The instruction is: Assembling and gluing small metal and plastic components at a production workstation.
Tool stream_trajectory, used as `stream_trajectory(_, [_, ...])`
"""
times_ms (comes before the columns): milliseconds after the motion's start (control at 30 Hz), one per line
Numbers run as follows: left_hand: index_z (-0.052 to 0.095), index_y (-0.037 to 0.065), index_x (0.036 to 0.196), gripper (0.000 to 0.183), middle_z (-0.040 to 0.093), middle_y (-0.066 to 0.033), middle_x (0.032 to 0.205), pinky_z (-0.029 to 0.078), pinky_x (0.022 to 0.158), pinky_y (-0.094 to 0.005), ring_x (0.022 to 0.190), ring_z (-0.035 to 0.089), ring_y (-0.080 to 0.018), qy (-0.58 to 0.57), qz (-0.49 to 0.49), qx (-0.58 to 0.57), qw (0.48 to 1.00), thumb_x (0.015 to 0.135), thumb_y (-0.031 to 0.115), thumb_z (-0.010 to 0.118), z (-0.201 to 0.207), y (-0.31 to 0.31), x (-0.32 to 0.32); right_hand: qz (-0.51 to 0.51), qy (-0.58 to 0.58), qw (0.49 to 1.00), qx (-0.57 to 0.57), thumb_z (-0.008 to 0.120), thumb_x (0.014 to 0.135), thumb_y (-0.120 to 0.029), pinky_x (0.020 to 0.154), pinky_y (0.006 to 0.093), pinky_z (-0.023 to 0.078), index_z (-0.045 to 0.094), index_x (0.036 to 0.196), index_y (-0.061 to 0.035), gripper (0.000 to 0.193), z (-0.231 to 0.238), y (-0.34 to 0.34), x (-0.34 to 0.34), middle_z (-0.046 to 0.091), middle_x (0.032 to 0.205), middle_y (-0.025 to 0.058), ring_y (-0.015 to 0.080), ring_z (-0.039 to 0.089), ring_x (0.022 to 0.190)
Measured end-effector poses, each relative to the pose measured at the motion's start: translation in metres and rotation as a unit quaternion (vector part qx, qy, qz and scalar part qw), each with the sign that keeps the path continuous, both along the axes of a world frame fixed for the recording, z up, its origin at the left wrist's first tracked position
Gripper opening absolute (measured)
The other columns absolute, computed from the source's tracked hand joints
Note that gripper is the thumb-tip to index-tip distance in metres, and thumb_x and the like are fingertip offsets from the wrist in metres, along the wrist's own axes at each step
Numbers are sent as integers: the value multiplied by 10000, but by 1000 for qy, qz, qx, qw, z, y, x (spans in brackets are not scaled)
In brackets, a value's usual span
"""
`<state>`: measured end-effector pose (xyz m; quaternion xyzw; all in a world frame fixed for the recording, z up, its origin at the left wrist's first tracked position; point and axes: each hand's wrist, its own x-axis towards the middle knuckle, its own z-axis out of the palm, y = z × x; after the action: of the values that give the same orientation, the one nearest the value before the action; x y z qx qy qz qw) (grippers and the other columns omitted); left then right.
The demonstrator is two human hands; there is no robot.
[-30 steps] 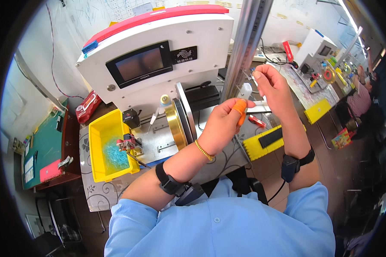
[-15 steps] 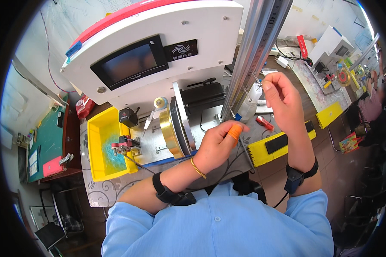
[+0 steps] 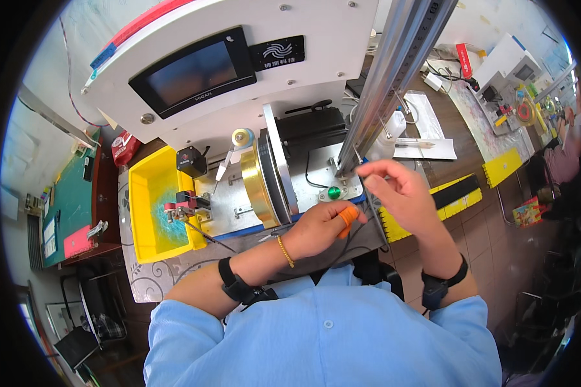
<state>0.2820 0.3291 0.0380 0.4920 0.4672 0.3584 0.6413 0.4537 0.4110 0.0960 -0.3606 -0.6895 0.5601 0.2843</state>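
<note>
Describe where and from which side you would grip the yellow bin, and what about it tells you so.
Probably pinch the long left rim of the yellow bin, coming from the person's left: its open top gives a raised wall edge there, thumb outside and fingers inside. The right side looks worse, since the red clamp-like fixture reaches over that edge.

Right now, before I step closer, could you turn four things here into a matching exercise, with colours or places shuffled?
1. Finger sleeve
2. Round knob
3. Bin
4. Display screen

A. Green
B. On the left hand
C. On the white housing
D. Yellow, with blue-green strands inside

Pairs: 1-B; 2-A; 3-D; 4-C
</note>
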Motion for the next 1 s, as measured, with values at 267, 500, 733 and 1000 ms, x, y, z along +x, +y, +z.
stream_trajectory(267, [657,46,1028,257,668,-53,872,499,722,-293,747,626,-162,217,-103,137,961,955,252,522,26,-66,-78,-144,14,988,-46,581,955,-248,485,191,398,666,998,-15,252,-43,5,-16,636,772,22,46,512,536])
stream_trajectory(500, [635,36,1142,254,683,-91,1025,505,740,-291,801,643,-157,324,217,132,911,928,147,556,64,-87,-104,-1,37,998,-48,610,935,-209,547,216,415,696,980,-23,210,-49,-5,-67,642,780,23,72,521,587])
stream_trajectory(733, [585,40,1161,265,562,18,753,430,536,-203,553,502,-44,-28,221,70,972,991,205,465,44,-42,-93,53,148,977,143,620,843,-13,640,234,404,674,898,-12,77,-66,4,-105,534,903,37,107,515,765])
stream_trajectory(1000, [643,28,1106,245,615,-9,775,418,485,-206,493,493,-51,-63,210,37,975,898,140,576,39,-29,-94,31,170,985,-17,576,864,-40,679,232,505,675,987,-7,161,-63,2,-114,684,902,30,94,641,762])
